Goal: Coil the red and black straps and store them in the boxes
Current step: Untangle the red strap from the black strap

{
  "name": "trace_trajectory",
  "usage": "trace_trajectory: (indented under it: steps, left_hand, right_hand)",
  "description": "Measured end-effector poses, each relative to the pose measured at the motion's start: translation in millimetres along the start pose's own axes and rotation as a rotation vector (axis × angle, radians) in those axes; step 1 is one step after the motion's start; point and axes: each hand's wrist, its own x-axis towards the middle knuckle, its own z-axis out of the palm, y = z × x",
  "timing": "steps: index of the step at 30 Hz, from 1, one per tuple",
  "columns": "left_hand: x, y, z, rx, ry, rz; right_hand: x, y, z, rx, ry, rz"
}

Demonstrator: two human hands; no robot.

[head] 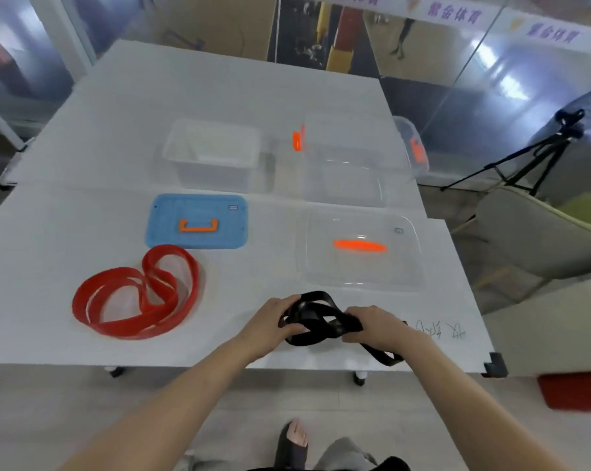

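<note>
The black strap (312, 322) is bunched in loose loops near the table's front edge, held between both hands. My left hand (270, 326) grips its left side and my right hand (377, 326) grips its right side; a tail hangs below my right hand toward the table edge. The red strap (138, 294) lies loosely looped on the table to the left, untouched. Two open clear boxes stand farther back: one at left (216, 154) and one at right (348, 161) with orange latches.
A blue lid (197, 222) with an orange handle lies behind the red strap. A clear lid (360, 251) with an orange handle lies behind my hands. White table (66, 341); a tripod (538, 154) and a chair (532, 229) stand at right.
</note>
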Motion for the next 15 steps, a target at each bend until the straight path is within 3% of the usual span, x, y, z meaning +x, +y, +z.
trace_trajectory:
  steps: [8,12,15]
  left_hand:
    - [55,15,71,0.307,0.000,-0.078]
    - [67,4,99,0.478,-0.127,-0.097]
    - [68,2,108,0.606,-0.123,-0.062]
  right_hand:
    - [35,82,13,-0.322,0.166,-0.062]
    - [46,104,48,-0.272,0.167,-0.017]
    - [45,106,66,-0.260,0.187,-0.025]
